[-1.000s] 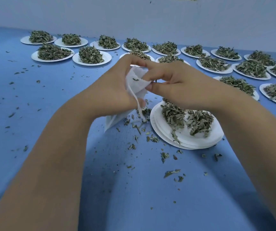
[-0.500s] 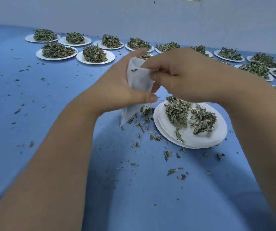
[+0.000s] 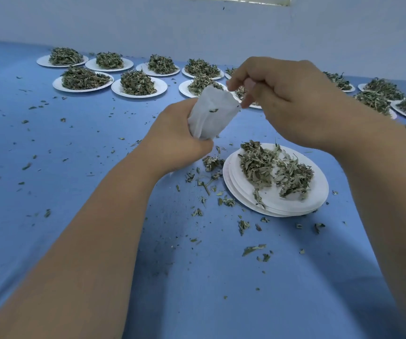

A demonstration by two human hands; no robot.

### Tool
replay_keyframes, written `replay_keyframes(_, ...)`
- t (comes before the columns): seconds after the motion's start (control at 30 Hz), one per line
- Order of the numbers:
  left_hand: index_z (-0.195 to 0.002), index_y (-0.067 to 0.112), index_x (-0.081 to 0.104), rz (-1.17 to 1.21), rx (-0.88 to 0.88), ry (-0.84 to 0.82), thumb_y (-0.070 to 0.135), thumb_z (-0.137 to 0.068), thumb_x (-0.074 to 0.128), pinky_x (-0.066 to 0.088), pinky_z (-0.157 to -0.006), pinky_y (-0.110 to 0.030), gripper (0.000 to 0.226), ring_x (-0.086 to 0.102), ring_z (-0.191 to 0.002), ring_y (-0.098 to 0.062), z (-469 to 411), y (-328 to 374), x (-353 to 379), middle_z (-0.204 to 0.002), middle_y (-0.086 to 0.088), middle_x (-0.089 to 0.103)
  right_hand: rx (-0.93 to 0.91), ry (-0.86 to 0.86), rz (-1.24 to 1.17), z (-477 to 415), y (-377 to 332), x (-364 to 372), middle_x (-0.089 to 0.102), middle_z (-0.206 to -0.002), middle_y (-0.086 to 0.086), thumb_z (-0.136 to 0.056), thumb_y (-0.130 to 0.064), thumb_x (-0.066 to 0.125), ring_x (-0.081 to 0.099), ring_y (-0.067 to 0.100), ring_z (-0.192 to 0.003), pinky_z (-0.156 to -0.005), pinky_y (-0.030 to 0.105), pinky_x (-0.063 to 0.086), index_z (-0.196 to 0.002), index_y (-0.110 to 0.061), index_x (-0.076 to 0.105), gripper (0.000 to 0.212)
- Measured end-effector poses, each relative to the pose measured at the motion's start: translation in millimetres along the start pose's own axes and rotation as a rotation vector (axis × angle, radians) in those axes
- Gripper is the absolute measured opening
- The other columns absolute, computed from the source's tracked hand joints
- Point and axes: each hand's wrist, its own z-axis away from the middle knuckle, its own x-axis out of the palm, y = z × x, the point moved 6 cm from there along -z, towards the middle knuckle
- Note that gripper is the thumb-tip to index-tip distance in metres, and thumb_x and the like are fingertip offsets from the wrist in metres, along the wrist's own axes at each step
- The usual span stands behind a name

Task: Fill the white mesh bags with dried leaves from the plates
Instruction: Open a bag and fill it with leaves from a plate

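Blue table [image 3: 50, 216] covered most of the view. Rows of far plates [image 3: 163, 85] heaped with leaves ran along its back edge. Near stack of plates [image 3: 319, 192] held two small clumps of dried leaves [image 3: 258, 165]. Left hand [image 3: 175, 140] clenched the lower part of the white mesh bag [image 3: 211, 113], raised off the table, mouth up. Right hand [image 3: 282, 99] was just beside the mouth with fingers curled; can't tell what it pinched, if anything. Leaf crumbs [image 3: 211, 162] lay scattered left of the stack.
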Motion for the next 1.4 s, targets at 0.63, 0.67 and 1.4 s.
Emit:
replay_keyframes(0.63, -0.094, 0.024, 0.057, -0.136, 0.003, 0.121, 0.014, -0.072, 0.068, 0.042, -0.054, -0.026, 0.026, 0.054, -0.066, -0.01, -8, -8, -9, -0.079, 0.004, 0.06, -0.016, 0.032, 0.013, -33, -20, 20, 0.074, -0.086, -0.009, -0.083, -0.017, 0.068, 0.065, 0.0, -0.076, -0.069, 0.011, 0.045, -0.089, -0.023, 0.071, 0.009)
replay_keyframes(0.67, -0.092, 0.023, 0.056, -0.149, 0.009, 0.109, 0.013, -0.072, 0.068, 0.04, -0.054, -0.026, 0.025, 0.052, -0.065, -0.011, -8, -8, -8, -0.078, 0.004, 0.059, 0.009, 0.011, -0.021, -35, -18, 21, 0.073, -0.085, -0.008, -0.082, -0.017, 0.069, 0.064, 0.001, -0.073, -0.067, 0.016, 0.047, -0.085, -0.026, 0.074, 0.01)
replay_keyframes(1.4, -0.089, 0.017, 0.053, -0.513, -0.152, 0.182, 0.01, -0.068, 0.056, 0.039, -0.057, -0.031, 0.022, 0.052, -0.075, -0.029, -11, -36, -47, -0.078, -0.001, 0.051, -0.08, -0.607, 0.198, -41, -9, 111, 0.073, -0.085, -0.018, -0.083, -0.027, 0.08, 0.069, 0.004, -0.088, -0.083, 0.03, 0.057, -0.09, -0.028, 0.078, 0.008)
